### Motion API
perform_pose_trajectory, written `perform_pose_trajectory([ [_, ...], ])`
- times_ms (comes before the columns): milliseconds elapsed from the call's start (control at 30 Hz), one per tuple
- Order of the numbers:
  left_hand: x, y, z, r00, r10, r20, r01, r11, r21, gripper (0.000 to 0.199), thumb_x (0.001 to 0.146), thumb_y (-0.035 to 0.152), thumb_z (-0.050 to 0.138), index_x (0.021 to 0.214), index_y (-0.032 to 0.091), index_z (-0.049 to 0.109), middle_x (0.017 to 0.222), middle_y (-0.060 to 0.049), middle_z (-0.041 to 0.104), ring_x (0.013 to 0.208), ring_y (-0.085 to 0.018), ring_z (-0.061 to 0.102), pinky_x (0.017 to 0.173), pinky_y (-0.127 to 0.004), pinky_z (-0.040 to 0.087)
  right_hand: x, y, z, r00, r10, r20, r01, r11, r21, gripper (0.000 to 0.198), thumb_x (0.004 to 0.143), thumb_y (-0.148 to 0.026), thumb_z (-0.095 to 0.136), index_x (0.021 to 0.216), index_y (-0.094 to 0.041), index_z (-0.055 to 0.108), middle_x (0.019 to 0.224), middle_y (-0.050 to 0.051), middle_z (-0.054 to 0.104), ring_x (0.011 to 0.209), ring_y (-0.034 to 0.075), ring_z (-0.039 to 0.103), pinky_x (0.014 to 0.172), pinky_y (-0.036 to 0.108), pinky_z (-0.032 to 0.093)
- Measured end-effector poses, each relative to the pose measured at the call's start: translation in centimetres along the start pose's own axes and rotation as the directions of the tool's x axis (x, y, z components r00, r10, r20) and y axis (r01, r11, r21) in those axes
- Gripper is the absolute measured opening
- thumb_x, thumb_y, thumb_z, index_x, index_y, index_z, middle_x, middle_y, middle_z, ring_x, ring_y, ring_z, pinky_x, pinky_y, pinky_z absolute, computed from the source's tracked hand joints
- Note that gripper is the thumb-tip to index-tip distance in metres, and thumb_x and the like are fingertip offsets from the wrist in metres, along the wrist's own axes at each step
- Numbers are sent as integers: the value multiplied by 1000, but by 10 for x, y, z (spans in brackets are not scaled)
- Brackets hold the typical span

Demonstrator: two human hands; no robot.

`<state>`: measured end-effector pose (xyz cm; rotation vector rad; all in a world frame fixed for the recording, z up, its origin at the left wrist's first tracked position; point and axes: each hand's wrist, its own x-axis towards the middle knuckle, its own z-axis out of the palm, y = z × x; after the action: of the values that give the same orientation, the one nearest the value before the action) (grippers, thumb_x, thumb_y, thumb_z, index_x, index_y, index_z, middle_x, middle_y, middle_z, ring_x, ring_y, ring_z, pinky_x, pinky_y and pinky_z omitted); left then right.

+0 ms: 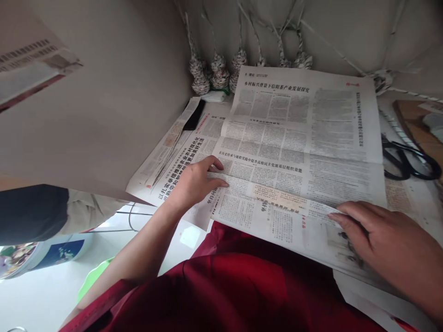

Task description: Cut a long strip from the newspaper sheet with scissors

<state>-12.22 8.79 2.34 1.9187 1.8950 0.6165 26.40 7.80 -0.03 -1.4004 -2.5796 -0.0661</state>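
Observation:
A narrow folded newspaper strip (277, 196) stretches between my two hands, lying across a large printed newspaper sheet (266, 138). My left hand (192, 186) pinches the strip's left end between thumb and fingers. At the other end, my right hand (384, 244) has its thumb and forefinger closed on the strip, with the remaining fingers curled out of sight. The sheet is flat with crease lines, and its near edge hangs over my red clothing. More newspaper (183, 170) lies beneath it on the left, near my left wrist.
Black-handled scissors (411, 161) lie at the right, beside a wooden board (415, 122). Several woven paper gourd shapes (219, 71) stand along the back wall. A dark flat object (194, 115) sits at the left corner. Below left is a bucket (58, 253) on the floor.

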Motion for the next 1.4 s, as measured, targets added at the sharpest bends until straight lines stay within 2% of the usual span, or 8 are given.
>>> perform_pose_trajectory([
  [200,4,-5,-1,998,-54,-10,53,993,-106,28,72,37,83,92,23,69,91,0,73,84,-19,67,75,-35,50,0,2,3,1000,-25,7,25,999,30,40,106,-49,28,90,-26,57,74,-1,66,62,22,61,63,38,44],
  [600,-5,-16,3,999,-29,-43,21,984,-180,23,80,43,79,87,23,70,85,2,73,81,-17,65,78,-34,50,3,3,6,1000,22,-18,-21,998,51,38,105,-48,33,87,-25,59,72,2,67,61,23,62,61,37,44],
  [700,-5,-21,3,996,71,-59,-79,987,-141,25,81,45,79,88,23,69,85,1,73,81,-18,66,91,-42,49,1,5,11,997,4,-71,0,998,62,41,103,-51,33,86,-26,59,69,1,66,59,23,61,59,37,43],
  [800,-9,-23,4,967,242,-78,-243,970,0,26,85,45,76,100,26,70,94,0,76,91,-21,68,113,-57,29,1,5,12,995,-21,-98,26,999,47,39,103,-50,34,85,-25,58,69,2,65,58,24,60,57,36,41],
  [900,-14,-21,5,914,398,-84,-382,911,157,25,89,45,72,106,27,71,93,1,77,92,-21,69,117,-62,15,2,4,12,993,-24,-112,28,999,35,39,104,-49,33,85,-25,57,71,3,66,59,24,60,58,37,42],
  [1067,-18,-16,7,844,526,-99,-472,818,329,18,99,37,59,97,26,74,85,3,76,83,-16,69,118,-59,14,3,2,10,993,-46,-105,48,999,20,38,103,-47,34,85,-25,58,68,2,65,57,24,60,58,37,42],
  [1300,-16,-16,7,910,414,-32,-393,884,252,23,101,36,56,89,21,68,87,-1,72,90,-19,66,116,-58,19,2,3,9,994,-38,-105,41,999,18,36,104,-46,34,84,-26,57,68,2,64,58,24,59,57,36,41],
  [1400,-15,-16,4,917,398,-6,-384,890,245,22,101,35,55,91,20,67,88,-2,72,91,-19,67,115,-58,20,2,4,9,993,-54,-104,57,998,26,35,104,-46,35,83,-26,55,68,2,64,57,24,59,56,36,41],
])
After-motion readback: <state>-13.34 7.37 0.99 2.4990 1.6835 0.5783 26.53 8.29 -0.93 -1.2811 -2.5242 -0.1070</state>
